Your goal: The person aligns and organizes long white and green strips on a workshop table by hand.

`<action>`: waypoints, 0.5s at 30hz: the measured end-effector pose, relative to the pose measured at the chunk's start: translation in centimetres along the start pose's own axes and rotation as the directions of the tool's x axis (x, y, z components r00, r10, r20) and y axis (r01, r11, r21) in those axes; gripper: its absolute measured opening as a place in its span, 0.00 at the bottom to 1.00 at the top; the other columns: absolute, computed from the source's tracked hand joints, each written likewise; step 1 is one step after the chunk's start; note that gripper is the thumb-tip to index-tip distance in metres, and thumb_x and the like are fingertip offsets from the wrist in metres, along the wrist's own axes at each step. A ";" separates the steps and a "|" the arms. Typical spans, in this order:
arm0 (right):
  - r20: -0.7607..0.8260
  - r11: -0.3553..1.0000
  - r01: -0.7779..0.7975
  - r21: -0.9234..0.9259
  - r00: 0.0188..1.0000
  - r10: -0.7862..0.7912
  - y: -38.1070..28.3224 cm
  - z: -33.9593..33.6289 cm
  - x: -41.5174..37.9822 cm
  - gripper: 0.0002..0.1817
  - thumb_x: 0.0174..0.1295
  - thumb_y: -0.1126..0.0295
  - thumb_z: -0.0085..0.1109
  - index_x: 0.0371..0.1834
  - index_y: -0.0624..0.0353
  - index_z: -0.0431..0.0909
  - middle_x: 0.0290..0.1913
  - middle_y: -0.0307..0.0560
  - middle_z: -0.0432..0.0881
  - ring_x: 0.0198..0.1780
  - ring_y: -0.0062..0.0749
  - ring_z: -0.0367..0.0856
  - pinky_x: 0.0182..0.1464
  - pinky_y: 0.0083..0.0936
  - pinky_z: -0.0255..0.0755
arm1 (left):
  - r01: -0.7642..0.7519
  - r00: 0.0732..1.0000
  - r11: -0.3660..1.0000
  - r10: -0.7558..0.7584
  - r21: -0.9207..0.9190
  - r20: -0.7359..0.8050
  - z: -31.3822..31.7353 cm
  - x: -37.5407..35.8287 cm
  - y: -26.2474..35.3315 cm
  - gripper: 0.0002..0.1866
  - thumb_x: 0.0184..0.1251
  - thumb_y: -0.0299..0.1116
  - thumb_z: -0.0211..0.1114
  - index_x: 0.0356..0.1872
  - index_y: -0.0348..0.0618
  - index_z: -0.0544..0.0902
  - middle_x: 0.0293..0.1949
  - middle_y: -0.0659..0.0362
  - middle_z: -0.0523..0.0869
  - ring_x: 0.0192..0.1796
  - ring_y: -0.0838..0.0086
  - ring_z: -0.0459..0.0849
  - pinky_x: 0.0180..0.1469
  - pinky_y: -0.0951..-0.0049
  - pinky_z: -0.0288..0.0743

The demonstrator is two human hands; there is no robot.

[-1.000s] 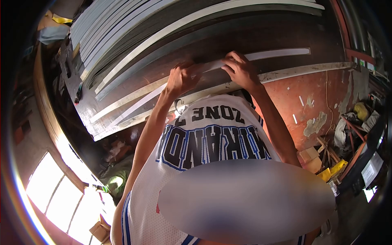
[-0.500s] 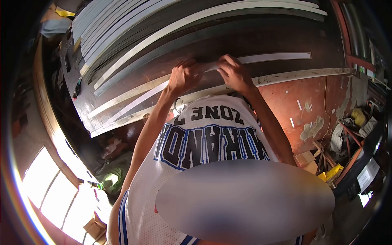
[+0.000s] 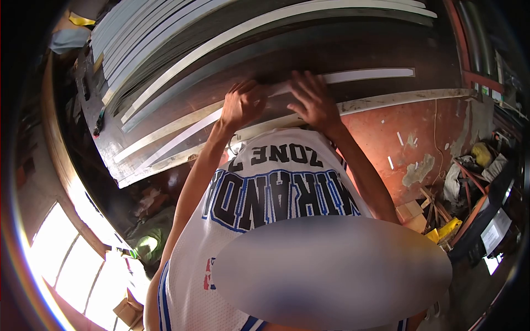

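A long, narrow white strip [image 3: 370,75] slants across the dark worktable, passing under both hands. On its left stretch, my left hand [image 3: 243,103] has its fingers curled together around the strip. My right hand [image 3: 313,100] rests over it a little further right, fingers spread and slightly blurred. Between the hands the strip is partly in shadow. A tan strip [image 3: 165,132] lies beside its left part, and the two come together near my left hand.
Many pale strips [image 3: 132,49] are stacked at the back left, with one long cream strip [image 3: 221,41] in front. A worn light edge strip [image 3: 397,100] borders the dark table [image 3: 375,52]. A small dark tool [image 3: 99,122] lies at its left. Scrap wood [image 3: 428,212] sits lower right.
My right hand's fingers have gone from bent and pinching at the strip to spread out over it. My left hand stays on the strip, its fingers curled. The view has shifted slightly.
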State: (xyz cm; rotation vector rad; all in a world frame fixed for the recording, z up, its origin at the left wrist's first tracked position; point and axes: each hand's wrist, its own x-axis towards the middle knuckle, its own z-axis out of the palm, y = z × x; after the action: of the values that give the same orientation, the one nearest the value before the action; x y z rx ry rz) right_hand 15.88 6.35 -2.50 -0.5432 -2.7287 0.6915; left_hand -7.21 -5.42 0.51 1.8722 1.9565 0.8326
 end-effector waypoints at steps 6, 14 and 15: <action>-0.170 0.919 -0.282 -0.275 0.955 0.242 7.2 -4.3 -4.7 0.34 0.73 0.44 0.56 0.79 0.46 0.69 0.83 0.48 0.60 0.80 0.58 0.60 0.78 0.67 0.48 | -0.008 1.000 1.000 0.008 0.007 -0.006 0.0 -0.1 0.0 0.10 0.56 0.28 0.71 0.41 0.48 0.88 0.33 0.57 0.83 0.41 0.57 0.85 0.44 0.57 0.78; -0.357 0.892 -0.449 -0.059 0.843 0.401 10.6 -8.2 -4.6 0.27 0.72 0.60 0.62 0.74 0.49 0.74 0.65 0.58 0.79 0.64 0.55 0.78 0.67 0.50 0.71 | -0.066 0.996 0.986 0.073 0.152 -0.041 2.8 0.9 0.4 0.14 0.60 0.37 0.75 0.46 0.47 0.91 0.48 0.50 0.91 0.47 0.54 0.89 0.54 0.52 0.79; -0.334 0.946 -0.324 0.027 0.889 0.314 8.6 -7.7 -3.1 0.23 0.67 0.69 0.67 0.66 0.50 0.81 0.53 0.51 0.84 0.55 0.50 0.82 0.60 0.39 0.76 | -0.074 0.996 0.985 0.080 0.155 -0.036 3.4 1.4 0.6 0.14 0.60 0.37 0.75 0.46 0.47 0.91 0.48 0.50 0.91 0.47 0.54 0.89 0.54 0.52 0.79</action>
State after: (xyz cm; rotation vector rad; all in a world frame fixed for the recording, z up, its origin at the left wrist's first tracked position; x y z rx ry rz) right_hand 23.77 15.18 -0.85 -1.0331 -2.3558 0.5693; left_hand -4.85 -3.41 -1.58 2.0448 2.0371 0.7679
